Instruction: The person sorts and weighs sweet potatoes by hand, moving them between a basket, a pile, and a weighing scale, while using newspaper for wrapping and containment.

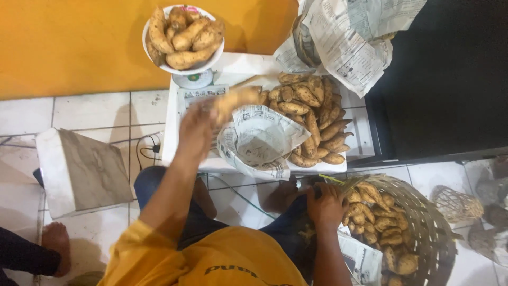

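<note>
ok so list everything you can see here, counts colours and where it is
white round bowl: one, heaped with tan sweet potatoes, on a scale at top centre
low white table: one, centre, against the orange wall
loose tan sweet potatoes: a pile, too many to count, on the table's right half
printed newspaper sheets: several, one cupped at table centre, more crumpled at top right
woven brown basket: one, lower right on the floor, part filled with sweet potatoes
grey marble-look slab: one, left on the tiled floor
another person's bare foot: one, lower left
left hand: holds a blurred sweet potato over the table
right hand: on the potatoes at the basket's edge
</note>
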